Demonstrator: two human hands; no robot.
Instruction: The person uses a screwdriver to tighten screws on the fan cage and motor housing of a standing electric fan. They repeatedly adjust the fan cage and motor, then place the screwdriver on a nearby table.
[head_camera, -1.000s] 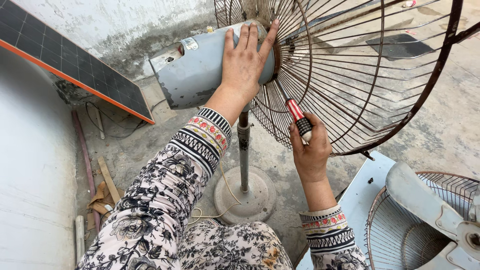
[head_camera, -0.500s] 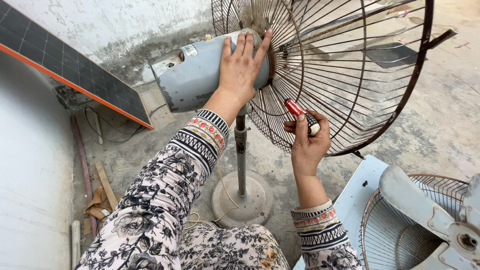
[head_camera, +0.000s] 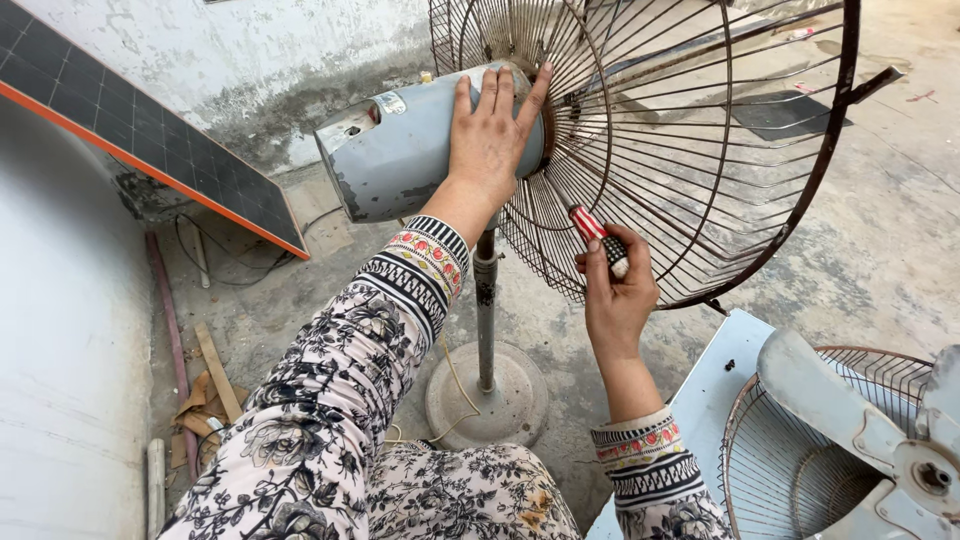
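1. Left hand (head_camera: 492, 140): laid flat, fingers spread wide, palm down on the grey motor housing (head_camera: 400, 155) of the pedestal fan; the fingertips reach the end of the housing where it meets the wire guard (head_camera: 690, 150)
2. Right hand (head_camera: 615, 290): closed around a screwdriver (head_camera: 598, 236) with a red, white and black handle; the handle end points up and left, just at the lower wires of the guard; the tool's tip cannot be seen
3. Motor housing: a grey cylinder lying roughly level on top of the pole (head_camera: 486, 310), its scuffed rear cap turned toward the wall (head_camera: 260, 60)
4. Wire guard: a large, rusty round cage, with no blades to be seen inside it, filling the upper right of the view
5. Pole and round base (head_camera: 510, 400): the base stands on the concrete floor (head_camera: 880, 250), between the two forearms
6. Solar panel (head_camera: 130, 140): dark, orange-edged, leaning at the upper left, near the wall
7. Second fan (head_camera: 860, 440): pale blades and wire guard, lying at the lower right corner on a light blue board (head_camera: 720, 380)
8. Wood scraps (head_camera: 210, 385): on the floor at the lower left, well apart from both hands
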